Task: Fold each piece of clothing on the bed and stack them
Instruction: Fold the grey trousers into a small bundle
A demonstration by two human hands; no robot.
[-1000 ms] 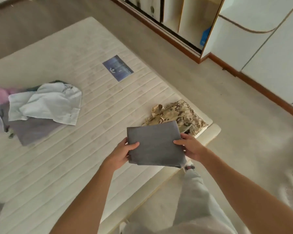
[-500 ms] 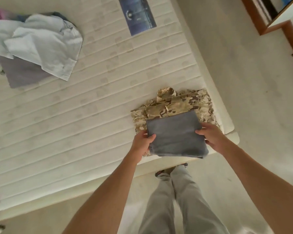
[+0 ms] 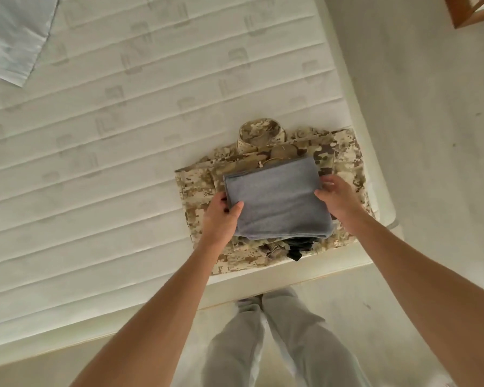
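From the head camera, looking down past my arms: my left hand (image 3: pixel 220 219) grasps the left edge of the folded grey garment (image 3: pixel 277 202), thumb curled over the top and the fingers tucked under the fold. My right hand (image 3: pixel 336 197) holds the right edge the same way, thumb lying on the cloth and fingers wrapped around the side. The grey garment sits squarely over the folded camouflage jacket (image 3: pixel 344 152), whose collar shows just beyond the far edge and whose patterned cloth sticks out on every side. Whether the grey piece rests fully on the jacket or hangs just above it, I cannot tell. The jacket lies at the near right corner of the mattress (image 3: pixel 123 135), a quilted white bed surface. A crumpled pale blue garment (image 3: pixel 11 37) lies well apart, at the far left. My light trousers (image 3: pixel 291 344) and the pale floor (image 3: pixel 430 135) show below and beside the bed.
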